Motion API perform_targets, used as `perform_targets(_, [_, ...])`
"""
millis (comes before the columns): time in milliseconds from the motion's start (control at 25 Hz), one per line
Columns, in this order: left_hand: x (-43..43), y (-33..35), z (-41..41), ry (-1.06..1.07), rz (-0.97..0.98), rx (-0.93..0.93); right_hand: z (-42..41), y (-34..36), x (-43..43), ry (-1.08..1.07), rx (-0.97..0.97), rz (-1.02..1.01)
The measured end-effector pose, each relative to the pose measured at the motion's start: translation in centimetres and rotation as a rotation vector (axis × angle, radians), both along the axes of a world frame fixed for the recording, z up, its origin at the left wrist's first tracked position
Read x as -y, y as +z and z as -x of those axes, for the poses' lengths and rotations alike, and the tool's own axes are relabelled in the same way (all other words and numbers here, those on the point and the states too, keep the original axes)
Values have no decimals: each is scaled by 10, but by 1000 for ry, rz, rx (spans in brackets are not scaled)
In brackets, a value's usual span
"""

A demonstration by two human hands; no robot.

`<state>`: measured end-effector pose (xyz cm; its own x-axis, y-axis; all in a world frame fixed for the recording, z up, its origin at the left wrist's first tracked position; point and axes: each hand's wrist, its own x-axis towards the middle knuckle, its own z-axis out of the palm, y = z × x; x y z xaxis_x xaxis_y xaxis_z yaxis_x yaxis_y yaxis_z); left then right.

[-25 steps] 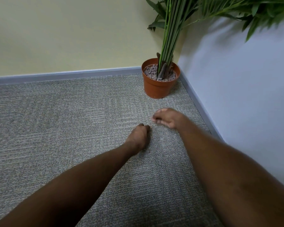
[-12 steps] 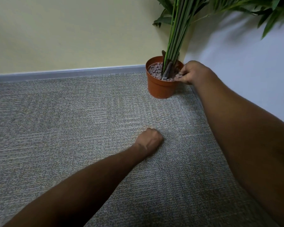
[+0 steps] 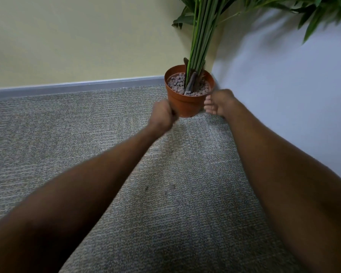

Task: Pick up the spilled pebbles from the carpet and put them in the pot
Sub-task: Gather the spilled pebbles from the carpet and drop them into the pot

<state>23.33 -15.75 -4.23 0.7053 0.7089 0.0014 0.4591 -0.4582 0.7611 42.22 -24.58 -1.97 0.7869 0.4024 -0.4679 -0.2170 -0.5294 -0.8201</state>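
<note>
A terracotta pot (image 3: 187, 106) stands in the corner of the room on the grey carpet (image 3: 87, 134). It holds a tall green plant (image 3: 200, 36) and is filled with brownish-grey pebbles (image 3: 177, 83). My left hand (image 3: 163, 115) is a closed fist raised just left of the pot's wall. What it holds is hidden, though a dark pebble showed at its fingertips earlier. My right hand (image 3: 219, 103) hangs beside the pot's right side, below the rim, fingers loosely curled and apart with nothing in them. A few small specks (image 3: 172, 186) lie on the carpet between my forearms.
A yellow wall with a grey skirting board (image 3: 77, 87) runs along the back. A pale blue-white wall (image 3: 293, 95) closes in the right side right behind the pot. Plant leaves (image 3: 323, 14) hang over the top right.
My left fist rose from the carpet and moved up to the pot's left side. My right hand came off the pebbles at the pot's rim and dropped beside the pot.
</note>
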Motion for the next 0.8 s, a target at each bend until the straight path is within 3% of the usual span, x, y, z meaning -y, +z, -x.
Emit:
perform_targets(80, [-21, 27, -26, 55, -27, 129, 8, -22, 14, 225, -61, 173])
perform_targets(200, [-38, 48, -66, 97, -127, 197, 21, -53, 28, 539, 28, 489])
perform_targets(400, [-44, 42, -89, -28, -159, 26, 56, -76, 53, 891, 18, 783])
perform_targets(560, [-37, 40, -65, -58, 62, 201, 80, -87, 73, 1037, 68, 681])
perform_targets(680, [-30, 29, -38, -114, -144, 202, 100, -96, 84, 1064, 70, 606])
perform_targets(800, [-17, 11, -2, -125, -396, -13, 123, -98, 89, 1125, 85, 619])
